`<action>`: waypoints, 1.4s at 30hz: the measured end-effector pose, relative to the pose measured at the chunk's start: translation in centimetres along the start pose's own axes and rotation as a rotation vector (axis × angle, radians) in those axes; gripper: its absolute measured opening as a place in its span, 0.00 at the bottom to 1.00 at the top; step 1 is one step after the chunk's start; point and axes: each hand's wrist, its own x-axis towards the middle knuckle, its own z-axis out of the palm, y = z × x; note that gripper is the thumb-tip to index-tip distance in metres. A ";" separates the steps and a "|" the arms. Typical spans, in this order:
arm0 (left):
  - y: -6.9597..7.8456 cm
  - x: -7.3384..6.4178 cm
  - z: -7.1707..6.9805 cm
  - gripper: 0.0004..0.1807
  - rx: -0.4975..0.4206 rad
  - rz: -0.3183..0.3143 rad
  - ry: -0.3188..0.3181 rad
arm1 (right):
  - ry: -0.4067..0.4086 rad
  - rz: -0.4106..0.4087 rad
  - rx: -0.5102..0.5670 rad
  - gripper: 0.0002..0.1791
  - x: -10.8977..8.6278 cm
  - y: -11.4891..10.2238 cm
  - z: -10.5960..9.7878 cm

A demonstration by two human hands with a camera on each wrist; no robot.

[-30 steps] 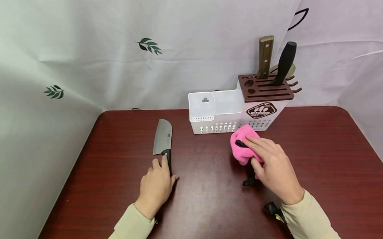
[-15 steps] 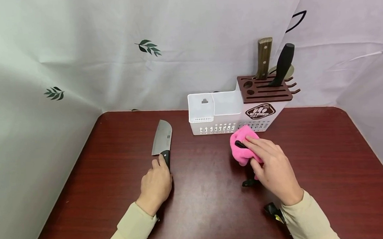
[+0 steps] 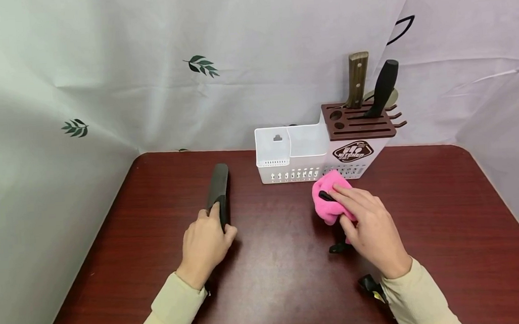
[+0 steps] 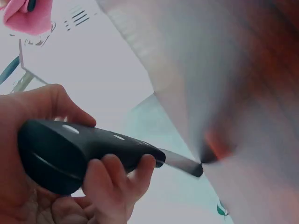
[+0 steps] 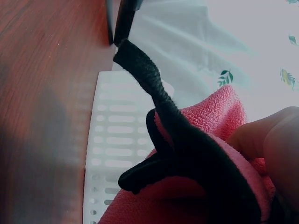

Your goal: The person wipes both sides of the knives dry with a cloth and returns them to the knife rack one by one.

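Note:
My left hand (image 3: 205, 245) grips the black handle of a cleaver (image 3: 218, 180) above the left part of the table. In the head view its broad blade appears narrow and dark, turned nearly edge-on. The left wrist view shows my fingers curled round the riveted handle (image 4: 107, 143). My right hand (image 3: 374, 229) holds a bunched pink cloth (image 3: 332, 179) in front of the knife rack. Black pieces (image 5: 154, 168) poke out of the cloth; what they belong to is hidden.
At the back right stands a white knife rack (image 3: 304, 163) with a brown slotted top (image 3: 364, 127). A wooden-handled knife (image 3: 358, 79) and a black-handled knife (image 3: 384, 87) stand in the slots. White curtains (image 3: 124, 66) hang behind the dark red table (image 3: 274, 260).
The cleaver has rolled from showing its flat blade to nearly edge-on. My left hand has shifted slightly and turned with it. My right hand and the cloth stay in place.

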 end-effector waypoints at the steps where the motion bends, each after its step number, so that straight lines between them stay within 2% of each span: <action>1: 0.0 0.0 -0.2 0.29 -0.023 -0.009 0.013 | 0.000 0.001 0.001 0.27 0.0 0.0 0.0; 7: 0.3 -0.2 -1.5 0.28 -0.199 -0.097 0.049 | -0.001 0.010 0.009 0.27 -0.1 -0.1 0.0; 11: 0.4 -0.4 -2.4 0.28 -0.384 -0.135 0.081 | 0.001 0.011 0.014 0.27 -0.1 -0.2 0.0; 14: 0.5 -0.6 -3.0 0.30 -0.555 -0.114 0.115 | 0.007 0.004 0.015 0.27 -0.1 -0.2 0.0; 17: 0.7 -0.8 -3.7 0.32 -0.713 -0.081 0.120 | 0.018 -0.005 0.022 0.28 -0.1 -0.2 0.0; 23: 1.7 -1.4 -4.6 0.33 -0.956 -0.056 0.024 | 0.039 -0.036 0.053 0.28 0.0 -0.4 0.0; 31: 3.3 -1.8 -4.5 0.29 -1.101 0.017 -0.058 | 0.166 -0.163 0.151 0.25 0.6 -1.1 0.4; 42: 4.9 -2.1 -3.7 0.28 -1.186 0.099 -0.142 | 0.271 -0.316 0.196 0.21 1.1 -2.0 0.4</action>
